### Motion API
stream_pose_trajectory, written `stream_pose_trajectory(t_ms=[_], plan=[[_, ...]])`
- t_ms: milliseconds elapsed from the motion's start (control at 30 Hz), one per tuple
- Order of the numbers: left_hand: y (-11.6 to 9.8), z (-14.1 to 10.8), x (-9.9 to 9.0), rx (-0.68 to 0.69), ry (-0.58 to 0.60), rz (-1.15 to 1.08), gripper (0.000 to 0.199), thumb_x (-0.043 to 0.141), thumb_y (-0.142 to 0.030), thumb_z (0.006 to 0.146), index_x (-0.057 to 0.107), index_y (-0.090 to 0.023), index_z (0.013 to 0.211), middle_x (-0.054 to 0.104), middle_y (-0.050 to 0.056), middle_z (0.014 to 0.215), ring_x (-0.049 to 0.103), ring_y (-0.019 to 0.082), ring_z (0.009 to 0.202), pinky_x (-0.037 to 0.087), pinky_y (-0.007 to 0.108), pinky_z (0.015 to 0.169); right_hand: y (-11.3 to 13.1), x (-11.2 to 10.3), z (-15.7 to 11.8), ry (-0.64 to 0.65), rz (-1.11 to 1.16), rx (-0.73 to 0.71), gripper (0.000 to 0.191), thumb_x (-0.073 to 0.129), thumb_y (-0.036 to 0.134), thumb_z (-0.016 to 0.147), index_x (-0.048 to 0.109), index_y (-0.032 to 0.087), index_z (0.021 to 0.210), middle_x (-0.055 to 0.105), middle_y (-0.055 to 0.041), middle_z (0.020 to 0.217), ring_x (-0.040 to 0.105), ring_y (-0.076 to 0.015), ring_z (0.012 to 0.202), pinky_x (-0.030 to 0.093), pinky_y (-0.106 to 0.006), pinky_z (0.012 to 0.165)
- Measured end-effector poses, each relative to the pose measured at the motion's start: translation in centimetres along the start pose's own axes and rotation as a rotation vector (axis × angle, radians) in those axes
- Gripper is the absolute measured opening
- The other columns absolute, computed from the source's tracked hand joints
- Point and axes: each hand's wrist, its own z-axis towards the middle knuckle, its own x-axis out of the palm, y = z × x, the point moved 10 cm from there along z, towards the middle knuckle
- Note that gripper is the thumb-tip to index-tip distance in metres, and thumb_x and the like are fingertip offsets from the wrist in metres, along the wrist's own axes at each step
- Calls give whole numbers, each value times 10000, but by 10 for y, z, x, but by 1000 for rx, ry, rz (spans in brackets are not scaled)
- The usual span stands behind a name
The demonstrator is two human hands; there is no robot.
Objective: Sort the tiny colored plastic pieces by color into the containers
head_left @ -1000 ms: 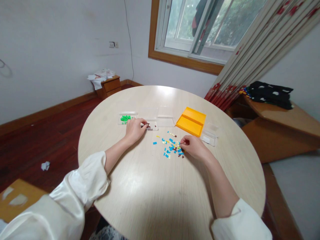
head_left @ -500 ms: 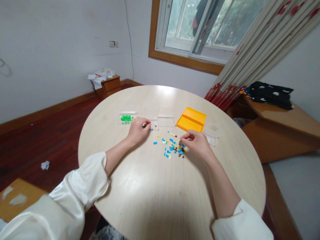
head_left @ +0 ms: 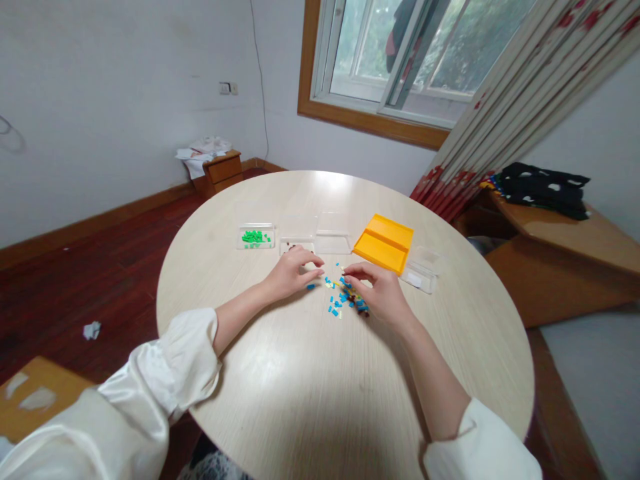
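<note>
Small flat blue pieces scattered on wood-grained table; smooth orange case at their one o'clock. Left hand, ten o'clock: fingers parted. Right hand, three o'clock: fingertips nearly meeting, grip unclear.

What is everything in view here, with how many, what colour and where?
Table: one, pale, centre
Clear boxes: four, see-through, far half of table
Green pieces: many, green, leftmost box
Loose pieces: many, blue, yellow, brown, near hands
Case: one, orange-yellow, open on table
Window: one, brown surround, far wall
Curtain: one, cream and red, beside window
Cabinet: one, brown, far left
Papers: several, white, on cabinet
Desk: one, brown, right
Cloth: black and white, on desk
Left hand: one, bare, by second box
Right hand: one, bare, over loose pieces
</note>
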Motion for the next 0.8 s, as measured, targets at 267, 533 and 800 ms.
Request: stream_pose_trajectory(t_ms=[267,533,800], plan=[[-19,-3,11,115,75,-110,86,645,-223,787,671,-180,857,711,54,841,596,164,795,441,318,770,9,15,-3,35,45,-38,91,592,287,734,595,199,759,659,-21,746,630,-158,715,507,-306,725],[-21,-3,14,74,94,-100,76,599,-206,814,669,-188,790,706,34,799,588,157,787,439,302,760,10,16,-3,33,14,-52,107,572,288,743,624,196,762,678,-37,770,636,-176,739,502,-323,743],[32,2,-25,-221,-188,100,74,591,-149,762,661,-169,758,680,27,771,555,152,718,426,287,706,-36,-26,6,-156,-401,36,181,511,185,760,685,153,795,692,-90,838,617,-191,771,475,-336,753]])
